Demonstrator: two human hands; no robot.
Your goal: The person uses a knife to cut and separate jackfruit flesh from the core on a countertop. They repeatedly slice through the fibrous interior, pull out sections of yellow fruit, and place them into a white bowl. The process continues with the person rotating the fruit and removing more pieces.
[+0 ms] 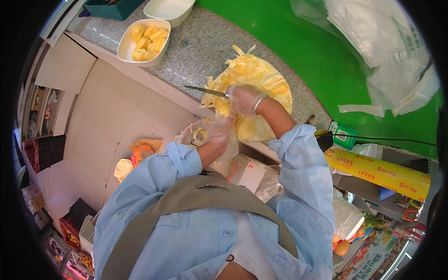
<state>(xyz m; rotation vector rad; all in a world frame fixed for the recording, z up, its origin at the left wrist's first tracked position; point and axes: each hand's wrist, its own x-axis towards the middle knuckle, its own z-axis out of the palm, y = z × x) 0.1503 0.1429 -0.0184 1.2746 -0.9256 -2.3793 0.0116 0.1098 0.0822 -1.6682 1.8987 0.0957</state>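
A large cut piece of jackfruit point(276, 82), its yellow pods and pale strands exposed, lies at the edge of the grey granite counter point(199, 45). My right hand point(245, 99), in a clear plastic glove, grips a knife point(206, 90) over the fruit, with the blade pointing left. Just below it, my left hand point(222, 131), also gloved, holds the jackfruit's near side; its thumb presses by a yellow pod point(224, 109) and the other fingers are partly hidden. Under the left hand hangs a clear plastic bag point(189, 132) with pale fruit scraps.
A white bowl point(123, 49) of jackfruit pods stands up the counter, beside another white bowl point(169, 10) and a teal bin point(115, 10). Plastic bags point(360, 31) lie on the green surface point(297, 45). A cling-wrap roll point(378, 173) is at right. A cardboard box point(245, 171) sits below the counter.
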